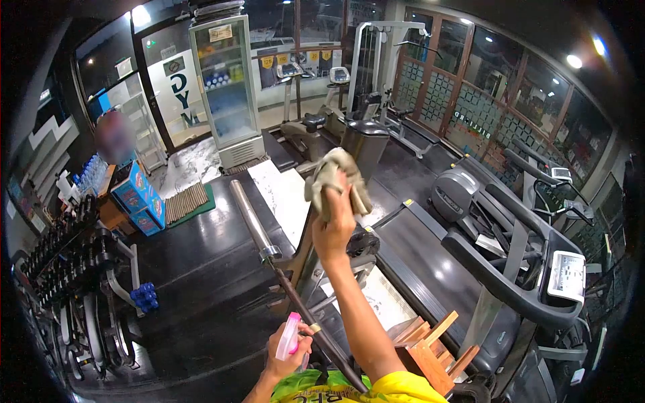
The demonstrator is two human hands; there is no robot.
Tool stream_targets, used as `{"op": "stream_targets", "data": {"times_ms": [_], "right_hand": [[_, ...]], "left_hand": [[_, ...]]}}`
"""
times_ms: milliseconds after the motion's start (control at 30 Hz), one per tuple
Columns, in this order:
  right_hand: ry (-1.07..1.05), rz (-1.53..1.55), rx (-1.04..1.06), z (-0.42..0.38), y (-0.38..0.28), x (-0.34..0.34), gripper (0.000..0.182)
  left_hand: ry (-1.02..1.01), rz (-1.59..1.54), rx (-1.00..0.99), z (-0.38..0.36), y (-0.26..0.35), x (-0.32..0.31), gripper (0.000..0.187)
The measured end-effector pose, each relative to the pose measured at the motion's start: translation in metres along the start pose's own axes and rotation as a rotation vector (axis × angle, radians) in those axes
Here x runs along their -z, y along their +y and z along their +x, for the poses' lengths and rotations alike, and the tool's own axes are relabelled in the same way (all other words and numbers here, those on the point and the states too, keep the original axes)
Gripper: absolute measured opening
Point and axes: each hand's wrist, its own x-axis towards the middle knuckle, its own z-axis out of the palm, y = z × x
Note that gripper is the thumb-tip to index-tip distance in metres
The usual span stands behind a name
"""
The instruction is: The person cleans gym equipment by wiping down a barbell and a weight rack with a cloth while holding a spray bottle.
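Observation:
My right hand (334, 228) is stretched forward, its fingers closed on a crumpled beige cloth (338, 176). Low in the view, close to my body, my left hand (287, 354) grips a spray bottle (290, 334) with a pink and white head; most of the bottle is hidden by the hand. A barbell (293, 293) slants from near my shirt up to its thick silver sleeve (251, 216). The bar passes just right of my left hand, and the cloth is raised to the right of its far end.
A treadmill (430, 262) stands at right, with a wooden stool (430, 349) nearer me. Dumbbells (74, 242) fill a rack at left. A glass-door fridge (225, 87), a black bin (365, 144) and a cable machine (363, 60) stand farther back. A person (115, 138) is at far left.

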Motion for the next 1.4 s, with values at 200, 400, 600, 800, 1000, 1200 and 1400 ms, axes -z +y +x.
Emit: {"op": "stream_targets", "data": {"times_ms": [200,400,600,800,1000,1200,1400], "right_hand": [[-0.206,0.040,-0.137,-0.092,-0.004,0.014,0.051],[-0.390,0.170,-0.424,-0.140,-0.004,0.032,0.053],[0.027,0.380,-0.400,-0.064,0.003,0.039,0.057],[0.099,-0.008,0.027,0.021,-0.008,0.007,0.059],[-0.151,0.070,-0.281,-0.108,-0.006,-0.002,0.065],[-0.441,0.136,-0.553,-0.190,-0.007,0.027,0.057],[0.042,0.370,-0.739,-0.103,-0.017,0.036,0.048]], "left_hand": [[-0.067,0.022,0.011,0.006,0.001,-0.003,0.025],[-0.086,0.031,-0.041,0.005,0.003,-0.009,0.026],[-0.073,0.084,-0.082,-0.001,0.014,-0.007,0.027],[-0.056,0.033,-0.065,-0.003,-0.002,-0.003,0.027],[-0.008,0.041,-0.064,-0.002,0.002,-0.001,0.026],[-0.020,-0.015,-0.010,0.000,-0.009,0.002,0.028],[0.004,0.070,-0.081,-0.004,0.004,0.004,0.028]]}}
